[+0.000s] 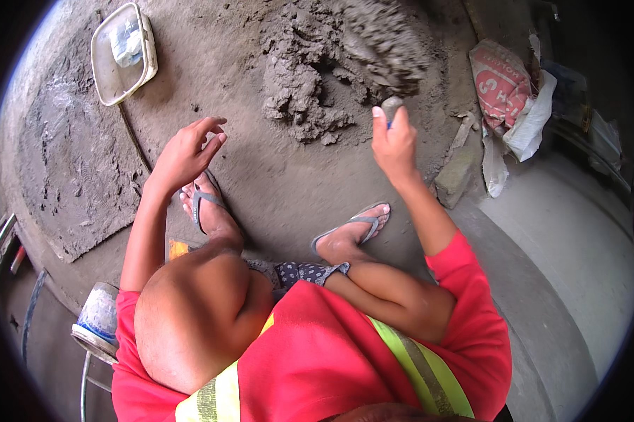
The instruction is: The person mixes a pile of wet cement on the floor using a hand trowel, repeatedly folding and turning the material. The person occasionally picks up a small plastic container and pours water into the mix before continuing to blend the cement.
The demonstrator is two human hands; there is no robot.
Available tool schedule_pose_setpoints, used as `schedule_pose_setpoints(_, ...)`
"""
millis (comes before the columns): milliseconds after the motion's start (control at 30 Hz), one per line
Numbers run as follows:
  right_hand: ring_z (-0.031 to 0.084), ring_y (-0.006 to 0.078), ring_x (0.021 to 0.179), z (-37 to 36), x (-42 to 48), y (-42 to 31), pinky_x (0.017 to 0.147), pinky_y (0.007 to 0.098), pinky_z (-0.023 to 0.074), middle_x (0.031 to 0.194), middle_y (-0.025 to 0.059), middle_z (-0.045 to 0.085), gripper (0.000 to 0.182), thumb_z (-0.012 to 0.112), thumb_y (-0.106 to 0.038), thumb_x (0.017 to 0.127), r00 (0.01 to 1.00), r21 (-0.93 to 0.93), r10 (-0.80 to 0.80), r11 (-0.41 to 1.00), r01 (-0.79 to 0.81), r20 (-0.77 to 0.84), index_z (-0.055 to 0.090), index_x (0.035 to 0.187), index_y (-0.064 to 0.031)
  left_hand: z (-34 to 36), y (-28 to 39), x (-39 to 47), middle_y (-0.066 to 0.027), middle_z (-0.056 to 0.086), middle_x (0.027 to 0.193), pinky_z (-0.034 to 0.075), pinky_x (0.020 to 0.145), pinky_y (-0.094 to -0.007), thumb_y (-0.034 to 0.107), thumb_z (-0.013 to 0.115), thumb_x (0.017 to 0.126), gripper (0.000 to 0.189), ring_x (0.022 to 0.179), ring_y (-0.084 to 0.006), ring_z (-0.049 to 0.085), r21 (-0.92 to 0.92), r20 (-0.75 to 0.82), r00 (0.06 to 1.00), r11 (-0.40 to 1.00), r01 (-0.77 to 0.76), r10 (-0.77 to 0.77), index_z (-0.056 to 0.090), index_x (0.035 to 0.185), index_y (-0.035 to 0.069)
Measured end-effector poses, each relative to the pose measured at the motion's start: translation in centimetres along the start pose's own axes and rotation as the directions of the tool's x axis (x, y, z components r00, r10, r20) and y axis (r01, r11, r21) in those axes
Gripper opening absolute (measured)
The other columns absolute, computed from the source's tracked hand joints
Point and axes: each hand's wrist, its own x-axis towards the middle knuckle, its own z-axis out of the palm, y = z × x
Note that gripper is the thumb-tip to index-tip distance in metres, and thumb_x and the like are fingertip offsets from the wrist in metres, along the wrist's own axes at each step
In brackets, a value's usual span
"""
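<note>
My right hand grips the stubby handle of a trowel at the near right side of a mound of wet grey mortar. Blurred mortar covers or hides the trowel's blade, so its shape cannot be made out. My left hand hangs above my left foot with its fingers loosely curled and apart, holding nothing. The mortar is lumpy, with a dark hollow near its middle, and lies on the rough grey floor beyond my feet.
A translucent plastic tub stands at the upper left, beside a mortar-smeared flat board. To the right sit a torn red-and-white sack and a block. A paint-stained bucket is at lower left.
</note>
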Motion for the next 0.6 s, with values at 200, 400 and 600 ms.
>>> schedule_pose_setpoints(200, 0.067, 0.052, 0.073, -5.3, -3.1, 3.5, 0.063, 0.0553, 0.0509, 0.076, 0.0272, 0.067, 0.038, 0.061, -0.036, 0.104, 0.978, -0.361, 0.164, 0.926, -0.107, 0.131, 0.058, 0.094, 0.0005, 0.1, -1.3, -1.0, -0.0148, 0.073, 0.116, 0.057, 0.077, -0.0376, 0.024, 0.062, 0.105, 0.035, 0.087, -0.0277, 0.07, -0.006, -0.066, 0.996, 0.998, -0.066, 0.066, 0.063, 0.133, 0.003)
schedule_pose_setpoints(400, 0.069, 0.0447, 0.069, -9.5, 0.9, -0.1, 0.061, 0.0507, 0.0507, 0.071, 0.026, 0.066, 0.041, 0.059, -0.038, 0.106, 0.986, -0.036, 0.132, 0.991, -0.129, 0.106, 0.059, 0.092, 0.0009, -0.4, -3.6, -1.7, -0.0182, 0.073, 0.115, 0.056, 0.08, -0.0381, 0.023, 0.063, 0.104, 0.036, 0.089, -0.0271, 0.071, -0.025, -0.064, 0.997, 0.999, 0.03, -0.031, 0.064, 0.133, 0.001)
schedule_pose_setpoints(600, 0.067, 0.048, 0.069, -2.8, -3.0, 6.7, 0.06, 0.0507, 0.0493, 0.072, 0.0292, 0.064, 0.045, 0.062, -0.039, 0.105, 0.95, -0.402, 0.138, 0.916, -0.015, 0.278, 0.058, 0.093, 0.0038, -1.0, -0.6, -0.4, -0.0164, 0.073, 0.113, 0.056, 0.078, -0.0389, 0.025, 0.063, 0.104, 0.035, 0.089, -0.0289, 0.07, -0.036, -0.06, 0.998, 0.999, -0.031, 0.029, 0.064, 0.132, 0.003)
